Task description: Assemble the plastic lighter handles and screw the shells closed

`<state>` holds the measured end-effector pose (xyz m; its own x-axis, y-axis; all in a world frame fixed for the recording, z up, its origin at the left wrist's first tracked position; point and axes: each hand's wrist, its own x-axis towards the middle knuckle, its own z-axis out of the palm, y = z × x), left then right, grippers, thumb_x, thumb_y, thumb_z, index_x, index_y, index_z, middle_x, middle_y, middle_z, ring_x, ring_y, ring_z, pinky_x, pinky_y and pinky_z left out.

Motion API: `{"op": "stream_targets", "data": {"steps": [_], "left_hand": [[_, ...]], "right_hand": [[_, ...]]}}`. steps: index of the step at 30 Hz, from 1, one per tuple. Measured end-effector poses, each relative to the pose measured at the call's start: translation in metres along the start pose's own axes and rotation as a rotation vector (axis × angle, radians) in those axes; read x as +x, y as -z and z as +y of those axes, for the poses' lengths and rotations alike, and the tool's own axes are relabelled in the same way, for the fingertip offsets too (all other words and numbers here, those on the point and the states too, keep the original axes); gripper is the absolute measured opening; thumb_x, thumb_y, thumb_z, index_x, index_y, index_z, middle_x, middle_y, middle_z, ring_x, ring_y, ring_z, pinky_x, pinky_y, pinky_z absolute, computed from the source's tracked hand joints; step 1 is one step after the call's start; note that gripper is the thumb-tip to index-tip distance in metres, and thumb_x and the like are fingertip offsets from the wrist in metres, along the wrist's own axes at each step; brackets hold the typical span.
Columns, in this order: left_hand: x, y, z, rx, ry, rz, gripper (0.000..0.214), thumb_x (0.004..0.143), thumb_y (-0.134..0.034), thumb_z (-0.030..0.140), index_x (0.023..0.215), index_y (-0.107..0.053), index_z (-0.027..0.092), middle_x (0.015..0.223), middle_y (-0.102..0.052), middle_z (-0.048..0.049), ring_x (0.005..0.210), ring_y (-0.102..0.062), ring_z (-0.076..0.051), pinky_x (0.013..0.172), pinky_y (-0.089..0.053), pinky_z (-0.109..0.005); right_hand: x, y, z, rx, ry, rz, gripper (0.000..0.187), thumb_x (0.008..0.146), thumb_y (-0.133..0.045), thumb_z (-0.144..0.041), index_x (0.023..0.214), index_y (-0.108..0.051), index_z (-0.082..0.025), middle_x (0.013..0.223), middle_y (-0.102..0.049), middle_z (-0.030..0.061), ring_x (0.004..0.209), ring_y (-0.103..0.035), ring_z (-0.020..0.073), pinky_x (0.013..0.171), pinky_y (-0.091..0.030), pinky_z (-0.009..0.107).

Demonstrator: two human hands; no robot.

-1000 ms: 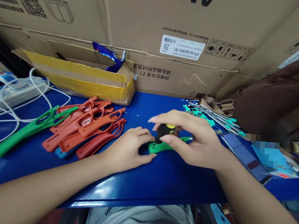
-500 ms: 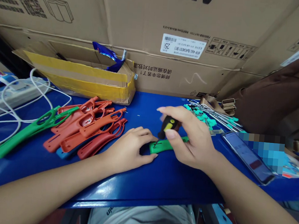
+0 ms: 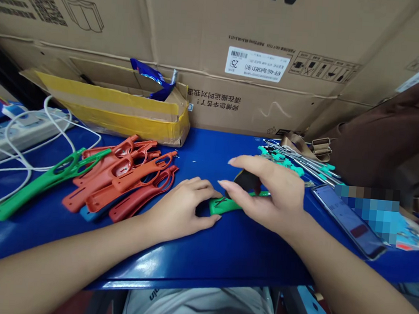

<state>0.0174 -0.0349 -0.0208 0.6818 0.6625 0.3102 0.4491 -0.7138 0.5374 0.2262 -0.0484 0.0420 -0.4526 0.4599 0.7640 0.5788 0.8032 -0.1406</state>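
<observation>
Right hand (image 3: 270,195) is closed around a black tool handle (image 3: 247,181), thumb and fingers wrapped over it from above, just right of frame centre. The tool stands over a green plastic part (image 3: 227,205); its working end is hidden under the fingers. Left hand (image 3: 181,208) rests on the table with its fingers behind and its thumb in front of the part's left end, clamping it in place. The green plastic part lies flat at the centre of the frame, between the two hands and touching both.

Surroundings, largest first:

- Cardboard cartons (image 3: 205,39) fill the whole upper half of the frame; a white label (image 3: 256,64) sits on one, upper centre.
- Blue table (image 3: 204,259) spans the lower half of the frame.
- Brown bag (image 3: 388,128) lies at the right edge, against the cartons.
- Open box (image 3: 118,110) with yellow tape along its rim stands at upper left of centre.
- Power strip (image 3: 14,130) with white cables lies at the far left.
- Orange handles (image 3: 127,179) are piled left of centre — just beside the left hand.
- Green handle (image 3: 46,182) lies left of that pile, touching it.
- Phone (image 3: 348,220) lies face up, right of the right hand.
- Metal rods (image 3: 300,161) with teal ends lie just above the right hand.
</observation>
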Motion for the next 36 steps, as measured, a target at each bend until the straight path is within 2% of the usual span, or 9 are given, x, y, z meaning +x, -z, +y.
{"op": "stream_targets", "data": {"steps": [5,9,14,19,23,27,29,32,36], "left_hand": [[0.0005,0.0007,0.0007,-0.018,0.008,-0.014,0.026,0.086,-0.073,0.028,0.110,-0.068,0.020,0.107,-0.070,-0.0061,0.100,-0.061,-0.025,0.091,-0.051,-0.041],[0.0002,0.0004,0.0006,-0.016,0.000,-0.012,0.021,0.087,-0.072,0.028,0.105,-0.069,0.019,0.101,-0.069,-0.0061,0.097,-0.061,-0.024,0.088,-0.051,-0.041],[-0.0007,0.0009,0.0006,-0.022,0.007,-0.020,0.027,0.087,-0.072,0.029,0.112,-0.069,0.020,0.105,-0.069,-0.0061,0.101,-0.061,-0.025,0.093,-0.051,-0.042],[-0.0010,0.0010,0.0008,-0.009,-0.009,-0.005,0.026,0.087,-0.072,0.028,0.111,-0.069,0.017,0.101,-0.068,-0.0062,0.097,-0.061,-0.024,0.089,-0.052,-0.041],[-0.0007,0.0001,0.0005,-0.013,-0.009,-0.006,0.026,0.087,-0.072,0.028,0.111,-0.069,0.019,0.103,-0.068,-0.0061,0.098,-0.061,-0.024,0.091,-0.051,-0.040],[-0.0003,0.0003,0.0008,0.003,-0.008,0.006,0.022,0.087,-0.072,0.028,0.107,-0.069,0.019,0.096,-0.067,-0.0051,0.092,-0.061,-0.023,0.085,-0.052,-0.039],[-0.0002,0.0006,0.0009,0.004,-0.007,0.005,0.024,0.087,-0.072,0.028,0.108,-0.069,0.019,0.096,-0.067,-0.0049,0.092,-0.061,-0.023,0.084,-0.052,-0.039],[-0.0005,0.0007,0.0007,-0.010,-0.006,-0.007,0.025,0.087,-0.072,0.029,0.110,-0.069,0.020,0.102,-0.068,-0.0058,0.098,-0.062,-0.024,0.090,-0.052,-0.040],[-0.0008,0.0002,0.0004,-0.011,-0.006,0.005,0.023,0.087,-0.072,0.028,0.108,-0.069,0.020,0.103,-0.069,-0.0067,0.097,-0.062,-0.024,0.089,-0.052,-0.040]], "right_hand": [[0.0007,0.0018,-0.0003,0.248,0.017,-0.183,0.049,0.103,-0.042,-0.026,0.151,-0.039,-0.019,0.137,-0.064,0.0125,0.103,-0.071,0.0198,0.090,-0.058,0.036],[-0.0007,0.0023,-0.0008,-0.002,0.059,-0.011,0.035,0.094,-0.066,-0.028,0.128,-0.061,-0.021,0.095,-0.075,0.0045,0.081,-0.071,0.0176,0.077,-0.057,0.029],[0.0025,0.0050,0.0014,0.263,0.029,-0.150,0.042,0.104,-0.041,-0.023,0.145,-0.049,-0.020,0.129,-0.068,0.0117,0.105,-0.069,0.0204,0.093,-0.056,0.038],[0.0042,0.0064,0.0038,0.086,0.040,0.029,0.030,0.093,-0.069,-0.028,0.122,-0.067,-0.020,0.098,-0.074,0.0073,0.086,-0.068,0.0197,0.082,-0.057,0.033],[0.0037,0.0059,0.0011,0.214,-0.019,-0.143,0.047,0.104,-0.045,-0.027,0.150,-0.045,-0.020,0.130,-0.066,0.0129,0.104,-0.066,0.0220,0.093,-0.056,0.041],[0.0039,0.0049,-0.0016,0.129,-0.012,-0.030,0.037,0.097,-0.063,-0.028,0.133,-0.062,-0.023,0.099,-0.071,0.0061,0.087,-0.067,0.0197,0.083,-0.058,0.035],[0.0044,0.0051,-0.0015,0.076,0.001,-0.004,0.039,0.097,-0.062,-0.030,0.134,-0.061,-0.021,0.106,-0.070,0.0094,0.092,-0.067,0.0213,0.086,-0.057,0.037],[0.0053,0.0060,-0.0005,0.247,-0.042,-0.142,0.046,0.103,-0.044,-0.024,0.149,-0.046,-0.020,0.129,-0.065,0.0127,0.106,-0.066,0.0216,0.094,-0.056,0.040],[0.0035,0.0062,0.0004,0.101,-0.016,-0.019,0.036,0.096,-0.064,-0.028,0.132,-0.064,-0.023,0.096,-0.072,0.0050,0.085,-0.067,0.0187,0.081,-0.057,0.033]]}}
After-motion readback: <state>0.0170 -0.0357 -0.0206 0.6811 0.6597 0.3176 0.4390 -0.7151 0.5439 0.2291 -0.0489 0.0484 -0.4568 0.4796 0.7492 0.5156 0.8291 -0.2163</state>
